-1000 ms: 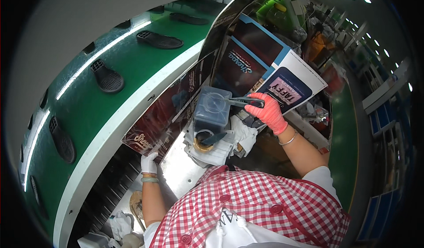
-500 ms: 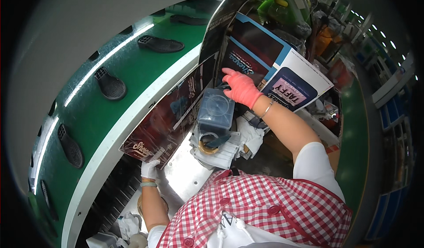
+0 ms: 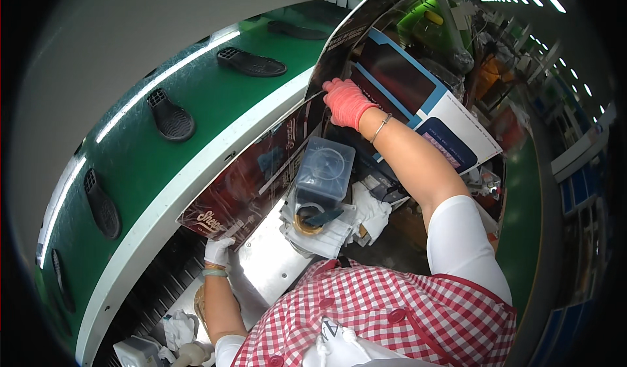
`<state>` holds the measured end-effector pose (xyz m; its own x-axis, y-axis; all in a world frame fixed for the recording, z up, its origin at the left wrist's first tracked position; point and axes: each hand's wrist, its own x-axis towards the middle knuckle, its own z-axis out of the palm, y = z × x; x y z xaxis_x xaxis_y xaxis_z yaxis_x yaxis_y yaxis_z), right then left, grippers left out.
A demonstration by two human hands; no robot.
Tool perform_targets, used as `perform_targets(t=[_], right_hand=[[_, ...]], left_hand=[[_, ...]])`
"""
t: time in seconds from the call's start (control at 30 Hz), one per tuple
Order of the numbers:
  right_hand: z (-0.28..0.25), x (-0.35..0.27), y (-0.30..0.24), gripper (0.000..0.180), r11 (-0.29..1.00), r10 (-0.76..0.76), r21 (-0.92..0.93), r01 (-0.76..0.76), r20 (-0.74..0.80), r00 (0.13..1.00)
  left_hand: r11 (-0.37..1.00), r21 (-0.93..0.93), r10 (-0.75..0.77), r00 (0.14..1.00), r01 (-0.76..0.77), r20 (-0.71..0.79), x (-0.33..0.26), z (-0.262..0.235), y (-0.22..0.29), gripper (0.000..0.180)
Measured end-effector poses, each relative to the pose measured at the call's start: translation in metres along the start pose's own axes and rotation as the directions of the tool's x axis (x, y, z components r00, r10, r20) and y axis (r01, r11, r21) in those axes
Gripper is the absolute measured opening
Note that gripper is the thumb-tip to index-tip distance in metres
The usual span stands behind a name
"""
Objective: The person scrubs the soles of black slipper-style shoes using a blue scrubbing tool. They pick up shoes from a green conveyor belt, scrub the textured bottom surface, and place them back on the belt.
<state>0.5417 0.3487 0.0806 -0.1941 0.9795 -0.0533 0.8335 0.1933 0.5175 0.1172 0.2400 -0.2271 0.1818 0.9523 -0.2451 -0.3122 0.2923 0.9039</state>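
Observation:
A dark red printed panel with a glossy, film-like face leans along the white rim of the green belt. My left hand, in a white glove, is closed at the panel's lower edge, its fingertips partly hidden. At the panel's upper end is my right hand in a coral-pink glove, fingers curled over the edge. Just below the right hand, a clear bluish plastic box stands on the metal worktop. A tape roll lies beside the box, on white folded sheets.
Black shoe soles lie on the green belt at the left. A blue-edged printed cardboard sheet stands at the right. White cloth lies by the box. White crumpled material and a white container sit at lower left.
My right hand has moved up and left from above the plastic box to the panel's upper edge, its fingers curling in. The left hand stays at the lower edge. The whole view has shifted slightly.

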Motion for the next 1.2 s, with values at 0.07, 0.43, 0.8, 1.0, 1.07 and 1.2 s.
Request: perform_targets(t=[0.07, 0.43, 0.8, 1.0, 1.07, 1.2], right_hand=[[-0.006, -0.001, 0.002, 0.036, 1.0, -0.008, -0.014, 0.008, 0.027, 1.0], [-0.006, 0.015, 0.017, 0.049, 0.997, -0.042, -0.063, 0.051, 0.137, 0.99], [-0.001, 0.022, 0.019, 0.044, 0.994, -0.065, 0.096, 0.051, 0.147, 0.987], [-0.002, 0.025, 0.013, 0.04, 0.991, -0.101, -0.069, 0.113, 0.155, 0.983], [0.0, 0.026, 0.014, 0.039, 0.991, -0.111, -0.053, 0.12, 0.145, 0.983], [-0.001, 0.025, 0.015, 0.039, 0.99, -0.129, -0.038, 0.134, 0.128, 0.983]], left_hand=[[1.0, 0.018, -0.025, 1.0, 0.025, 0.014, -0.001, 0.001, 0.005, 0.045], [0.998, -0.064, 0.009, 0.998, -0.004, 0.068, 0.004, 0.028, 0.013, 0.051], [0.992, -0.127, 0.003, 0.999, 0.001, 0.037, 0.012, 0.019, 0.007, 0.051], [0.993, -0.114, 0.003, 1.0, -0.004, -0.004, 0.016, 0.011, 0.0, 0.051], [0.989, -0.144, 0.032, 0.999, -0.035, -0.023, 0.015, 0.015, -0.001, 0.051], [0.998, -0.06, -0.005, 1.0, 0.005, -0.011, 0.017, 0.007, 0.002, 0.043]])
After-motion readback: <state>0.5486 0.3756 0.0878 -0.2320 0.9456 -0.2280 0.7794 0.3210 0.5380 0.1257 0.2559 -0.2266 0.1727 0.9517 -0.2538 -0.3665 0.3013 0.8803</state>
